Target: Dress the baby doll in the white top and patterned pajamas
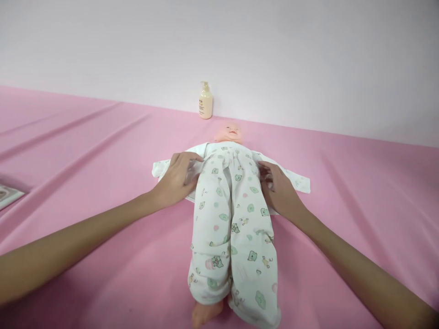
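A baby doll [230, 132] lies on its back on the pink cloth, head away from me. White trousers [247, 214] printed with green bears cover its legs and reach high up its body. One bare foot [206, 313] sticks out at the left hem; the other is hidden. Under the trousers, a white top [298, 181] spreads its sleeves to both sides. My left hand [178, 178] rests at the left of the trousers' waist, thumb and index finger apart. Against the opposite side lies my right hand [279, 189], fingers loosely bent and apart, fingertips partly hidden.
A cream pump bottle [206, 103] stands beyond the doll's head, close to the white wall [274, 55]. At the far left edge a flat, pale-edged object [10, 196] is partly in view. Creases run across the pink cloth [85, 183].
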A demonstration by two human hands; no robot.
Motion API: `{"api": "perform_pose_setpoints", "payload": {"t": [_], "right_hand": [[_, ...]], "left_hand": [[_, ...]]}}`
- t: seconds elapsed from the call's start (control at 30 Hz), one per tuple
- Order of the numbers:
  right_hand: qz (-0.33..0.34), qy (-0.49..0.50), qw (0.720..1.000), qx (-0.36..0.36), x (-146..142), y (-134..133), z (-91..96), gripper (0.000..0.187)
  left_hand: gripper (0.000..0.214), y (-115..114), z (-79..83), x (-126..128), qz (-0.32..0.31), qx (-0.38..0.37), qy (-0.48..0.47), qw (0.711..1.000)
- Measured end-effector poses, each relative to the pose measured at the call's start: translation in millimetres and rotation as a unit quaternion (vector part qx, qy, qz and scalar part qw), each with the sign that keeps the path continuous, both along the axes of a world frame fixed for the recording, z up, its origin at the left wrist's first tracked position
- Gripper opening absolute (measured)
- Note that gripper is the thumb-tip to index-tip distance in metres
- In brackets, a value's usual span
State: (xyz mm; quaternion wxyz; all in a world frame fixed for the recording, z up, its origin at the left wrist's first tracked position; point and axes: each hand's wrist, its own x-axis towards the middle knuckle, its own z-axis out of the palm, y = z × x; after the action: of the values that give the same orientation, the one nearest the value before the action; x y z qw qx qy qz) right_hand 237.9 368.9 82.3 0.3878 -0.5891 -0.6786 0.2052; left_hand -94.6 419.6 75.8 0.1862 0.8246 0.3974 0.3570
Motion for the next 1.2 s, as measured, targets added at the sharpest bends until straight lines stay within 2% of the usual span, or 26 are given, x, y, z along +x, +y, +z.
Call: {"api": "perform_pose_setpoints", "payload": {"t": [0.13,0.27,0.33,0.4,0.47,0.53,0.63,0.73,0.83,0.93,1.07,1.2], "right_hand": [[0.025,-0.058,0.998,0.01,6,-10,-10.2,0.05],[0.005,-0.097,0.994,0.052,3,-29,-0.7,0.048],[-0.002,-0.124,0.989,0.078,1,-54,9.7,0.046],[0.006,-0.152,0.982,0.113,-1,-87,18.8,0.039],[0.054,-0.178,0.969,0.161,-4,-124,23.6,0.033],[0.116,-0.19,0.957,0.187,-11,-157,23.9,0.029],[0.162,-0.204,0.946,0.195,-28,-195,20.1,0.023],[0.177,-0.259,0.925,0.215,-50,-212,15.8,0.022],[0.169,-0.303,0.909,0.231,-70,-212,10.3,0.025],[0.115,-0.32,0.916,0.214,-87,-206,2.4,0.022],[0.035,-0.346,0.917,0.198,-104,-204,-8.2,0.016],[-0.014,-0.355,0.911,0.21,-112,-207,-15.0,0.017]], "left_hand": [[0.039,-16,-3.3,-6,0.027,-0.023,0.047,0.998],[0.03,-35,7.0,-9,0.052,-0.011,0.068,0.996],[0.023,-59,15.5,-12,0.048,-0.006,0.072,0.996],[0.016,-92,22.3,-16,0.011,-0.018,0.073,0.997],[0.014,-126,24.4,-20,-0.043,-0.041,0.08,0.995],[0.018,-155,21.4,-23,-0.081,-0.05,0.105,0.99],[0.03,-183,11.4,-24,-0.088,-0.042,0.142,0.985],[0.033,-195,3.0,-23,-0.074,-0.019,0.158,0.984],[0.02,-197,-0.4,-17,-0.059,0.011,0.174,0.983],[0.01,-196,-1.8,-10,-0.028,0.038,0.189,0.981],[0.014,-197,-4.9,-3,0.001,0.047,0.173,0.984],[0.013,-202,-7.8,-1,0.013,0.031,0.14,0.99]]}}
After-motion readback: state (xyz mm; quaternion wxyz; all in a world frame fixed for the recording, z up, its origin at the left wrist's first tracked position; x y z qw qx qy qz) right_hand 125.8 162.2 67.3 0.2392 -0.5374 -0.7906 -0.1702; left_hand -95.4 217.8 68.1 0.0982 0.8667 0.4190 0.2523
